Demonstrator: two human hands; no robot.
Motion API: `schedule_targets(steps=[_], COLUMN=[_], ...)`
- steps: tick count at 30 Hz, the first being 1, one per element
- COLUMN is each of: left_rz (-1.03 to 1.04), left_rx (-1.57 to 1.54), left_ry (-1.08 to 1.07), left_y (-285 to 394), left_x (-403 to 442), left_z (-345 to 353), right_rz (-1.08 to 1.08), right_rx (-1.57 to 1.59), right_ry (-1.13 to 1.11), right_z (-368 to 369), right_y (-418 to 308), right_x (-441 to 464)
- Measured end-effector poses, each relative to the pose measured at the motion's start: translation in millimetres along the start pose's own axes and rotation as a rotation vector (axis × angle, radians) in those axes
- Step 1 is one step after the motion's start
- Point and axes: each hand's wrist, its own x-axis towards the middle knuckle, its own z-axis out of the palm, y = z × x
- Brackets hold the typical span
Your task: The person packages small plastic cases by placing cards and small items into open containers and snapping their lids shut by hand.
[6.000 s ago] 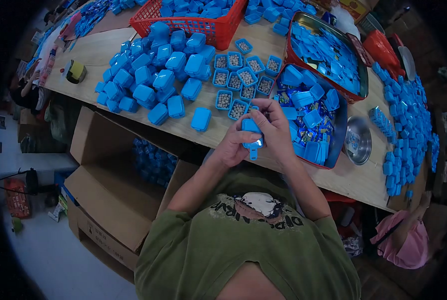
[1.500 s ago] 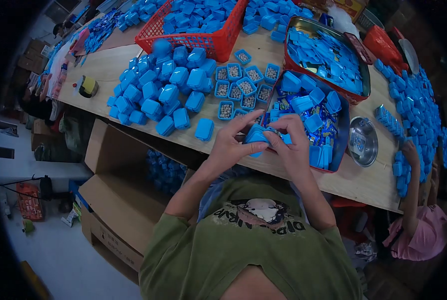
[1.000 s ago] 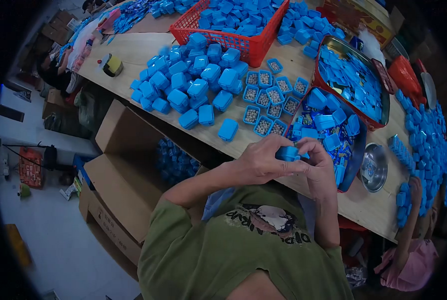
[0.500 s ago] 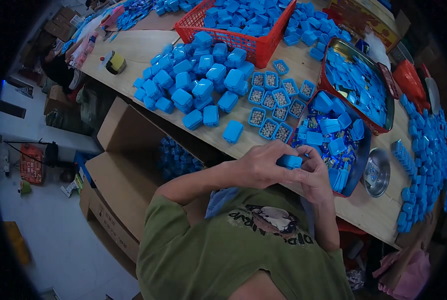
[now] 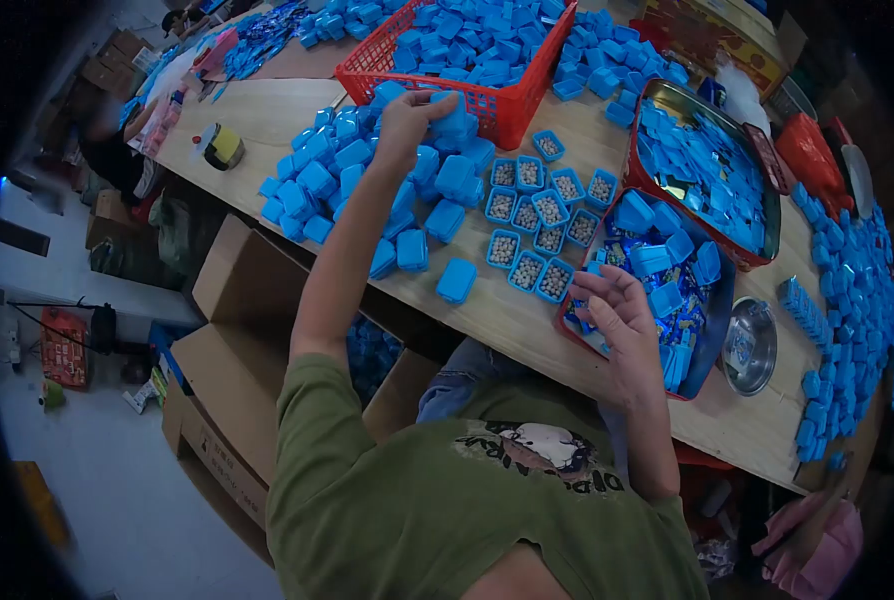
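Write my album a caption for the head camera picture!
Left hand at a pile of closed blue boxes, right hand open near blue tubs of pale balls.

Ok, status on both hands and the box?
Left hand: fingers on blue box at the pile, grip unclear. Right hand: open, empty, by the tin. Red basket close behind left hand.

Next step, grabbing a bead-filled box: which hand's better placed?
Probably the right hand: open, apparently empty, beside the bead-filled boxes. Left hand is at the pile, fingers on a closed box.
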Motion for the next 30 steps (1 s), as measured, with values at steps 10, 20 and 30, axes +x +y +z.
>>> schedule_targets(steps=[10, 20, 30], left_rz=[0.018, 0.864, 0.322], left_rx=[0.687, 0.939, 1.056], left_ry=[0.131, 0.150, -0.351], left_y=[-41, -21, -70], left_x=[77, 3, 39], left_z=[-10, 75, 169], right_rz=[-0.020, -0.127, -0.426], right_rx=[0.020, -0.152, -0.972], right_ry=[0.028, 0.228, 0.447], right_z=[-20, -57, -98], right_y=[6, 4, -15], right_x=[-4, -1, 33])
